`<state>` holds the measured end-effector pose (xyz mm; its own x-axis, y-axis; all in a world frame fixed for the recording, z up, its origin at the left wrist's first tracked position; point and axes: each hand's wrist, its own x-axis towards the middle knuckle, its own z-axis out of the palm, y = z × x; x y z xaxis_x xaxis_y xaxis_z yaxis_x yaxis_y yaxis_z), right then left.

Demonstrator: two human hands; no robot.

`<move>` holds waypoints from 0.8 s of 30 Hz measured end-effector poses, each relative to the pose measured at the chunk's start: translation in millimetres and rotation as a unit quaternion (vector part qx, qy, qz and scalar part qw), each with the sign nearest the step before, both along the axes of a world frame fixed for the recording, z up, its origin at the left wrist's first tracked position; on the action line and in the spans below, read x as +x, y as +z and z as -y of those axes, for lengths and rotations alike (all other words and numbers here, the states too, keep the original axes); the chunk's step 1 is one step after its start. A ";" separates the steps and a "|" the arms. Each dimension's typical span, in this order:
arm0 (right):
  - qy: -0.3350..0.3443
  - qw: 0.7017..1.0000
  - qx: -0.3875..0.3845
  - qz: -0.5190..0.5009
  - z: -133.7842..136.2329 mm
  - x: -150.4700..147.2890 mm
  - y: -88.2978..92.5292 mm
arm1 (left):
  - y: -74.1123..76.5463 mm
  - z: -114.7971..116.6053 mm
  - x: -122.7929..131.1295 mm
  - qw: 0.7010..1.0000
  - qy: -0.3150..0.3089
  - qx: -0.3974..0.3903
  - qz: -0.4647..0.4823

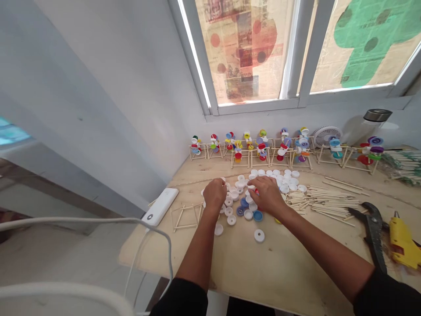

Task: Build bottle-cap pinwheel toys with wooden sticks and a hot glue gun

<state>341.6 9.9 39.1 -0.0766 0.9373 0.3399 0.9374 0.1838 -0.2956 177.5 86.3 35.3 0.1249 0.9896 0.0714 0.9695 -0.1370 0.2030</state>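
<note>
My left hand (215, 195) is closed above the left side of a spread of bottle caps; what its fingers hold, if anything, is hidden. My right hand (268, 195) reaches over the middle of the spread, thumb and fingers apart and curved, close to white and red caps. Around both hands lie many white bottle caps (231, 220), some with a hole in the centre. A few blue bottle caps (258, 215) sit between my forearms. One holed white cap (259, 235) lies by itself nearer to me. Left of my left hand stands a small stick frame (184, 218).
Several stick frames with coloured cap wheels (237, 153) line the back. Loose wooden sticks (332, 199), black-handled pliers (375, 232) and a yellow glue gun (403, 243) lie right. A white power bank (162, 206) with a cable is left; a small fan (327, 136) stands behind.
</note>
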 end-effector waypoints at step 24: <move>0.089 0.964 -0.212 0.133 -142.8 -69.3 -4.6 | -18.1 -7.7 -13.8 0.999 0.022 -0.027 -0.013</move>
